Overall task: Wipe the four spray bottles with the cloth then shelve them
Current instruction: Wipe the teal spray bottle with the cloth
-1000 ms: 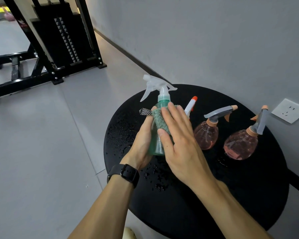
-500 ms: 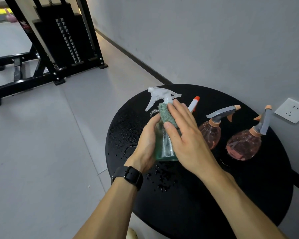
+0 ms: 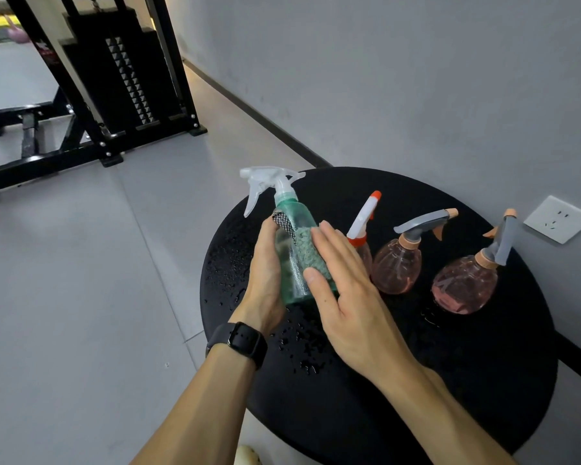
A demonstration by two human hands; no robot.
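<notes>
My left hand (image 3: 265, 273) grips a green spray bottle (image 3: 287, 229) with a clear white trigger head, tilted left above the round black table (image 3: 450, 380). My right hand (image 3: 342, 297) presses a green cloth (image 3: 307, 250) against the bottle's side with straight fingers. Behind my right hand stands a bottle with a white and orange nozzle (image 3: 364, 216), its body mostly hidden. Two round pink bottles with grey triggers stand to the right, one in the middle (image 3: 398, 266), one at the far right (image 3: 463, 283).
Water drops (image 3: 302, 344) lie on the table's left part. A black weight machine (image 3: 114, 72) stands on the grey floor at the back left. A grey wall with a white socket (image 3: 559, 219) runs right behind the table.
The cloth under my right hand slid from the bottle's neck down to its body. The bottle now tilts further left, with its trigger head higher.
</notes>
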